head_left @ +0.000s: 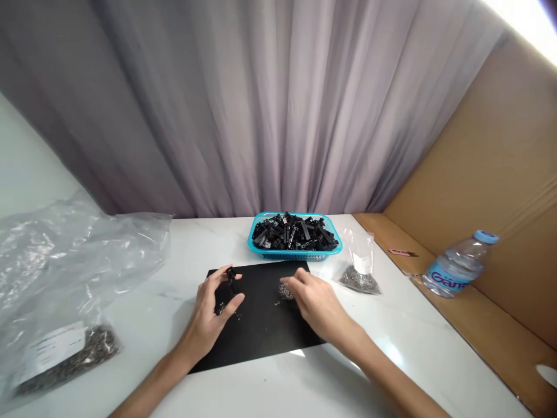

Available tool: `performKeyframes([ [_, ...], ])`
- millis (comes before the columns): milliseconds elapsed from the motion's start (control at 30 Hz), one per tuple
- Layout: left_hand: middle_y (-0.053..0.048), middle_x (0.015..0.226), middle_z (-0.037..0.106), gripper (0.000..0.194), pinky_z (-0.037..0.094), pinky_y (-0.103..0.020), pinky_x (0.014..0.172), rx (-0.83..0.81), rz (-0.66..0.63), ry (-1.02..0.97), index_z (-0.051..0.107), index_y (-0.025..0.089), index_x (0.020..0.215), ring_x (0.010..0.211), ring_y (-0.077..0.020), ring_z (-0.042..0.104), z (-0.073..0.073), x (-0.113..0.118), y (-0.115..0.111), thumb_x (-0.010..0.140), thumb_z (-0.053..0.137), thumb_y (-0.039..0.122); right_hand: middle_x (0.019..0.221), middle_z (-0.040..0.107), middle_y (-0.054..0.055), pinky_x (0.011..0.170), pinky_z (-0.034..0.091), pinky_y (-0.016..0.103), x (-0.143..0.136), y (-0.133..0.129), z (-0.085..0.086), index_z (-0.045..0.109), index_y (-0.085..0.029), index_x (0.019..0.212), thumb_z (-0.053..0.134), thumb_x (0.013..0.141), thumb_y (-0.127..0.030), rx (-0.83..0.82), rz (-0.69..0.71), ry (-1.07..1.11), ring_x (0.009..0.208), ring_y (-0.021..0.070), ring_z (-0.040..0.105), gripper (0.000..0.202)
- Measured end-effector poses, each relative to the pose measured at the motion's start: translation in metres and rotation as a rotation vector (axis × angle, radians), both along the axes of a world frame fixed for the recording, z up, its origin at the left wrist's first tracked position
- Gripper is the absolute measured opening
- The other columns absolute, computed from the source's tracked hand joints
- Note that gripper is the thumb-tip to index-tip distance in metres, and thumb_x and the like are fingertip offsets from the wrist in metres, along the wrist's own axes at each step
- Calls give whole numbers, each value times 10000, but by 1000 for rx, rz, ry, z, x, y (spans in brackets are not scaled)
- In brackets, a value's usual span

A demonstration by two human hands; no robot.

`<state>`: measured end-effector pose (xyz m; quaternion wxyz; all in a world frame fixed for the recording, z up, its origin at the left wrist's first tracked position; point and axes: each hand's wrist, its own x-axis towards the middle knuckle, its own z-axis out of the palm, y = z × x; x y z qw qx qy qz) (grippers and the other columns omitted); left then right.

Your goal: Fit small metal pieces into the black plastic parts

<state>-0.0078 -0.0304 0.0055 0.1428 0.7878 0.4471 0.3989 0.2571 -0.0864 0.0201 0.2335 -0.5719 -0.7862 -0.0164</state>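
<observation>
White table (270, 397); elongated black part (232, 281).

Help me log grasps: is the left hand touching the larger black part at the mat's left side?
Touching. The head view shows the left hand holding the larger black part between thumb and fingertips.

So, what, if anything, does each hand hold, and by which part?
Left hand: a black piece, seemingly by its ends. Right hand: at the metal bits; any hold cannot be told.
</observation>
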Motion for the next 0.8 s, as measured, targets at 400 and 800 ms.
performKeyframes([
  [400,-50,1237,723,544,318,-496,1165,-103,102,45,468,297,1374,1318,-292,533,6,6,0,921,640,543,1071,672,126,720,421,302,21,-2,3,596,-141,1165,433,1070,-169,-352,-152,72,872,227,678,191],
  [800,-67,1220,726,559,334,-460,1152,27,74,14,645,235,1287,1258,-299,560,59,65,98,834,725,552,871,730,21,631,288,276,14,2,10,657,-208,847,635,993,-280,-330,-178,156,798,186,648,164],
])
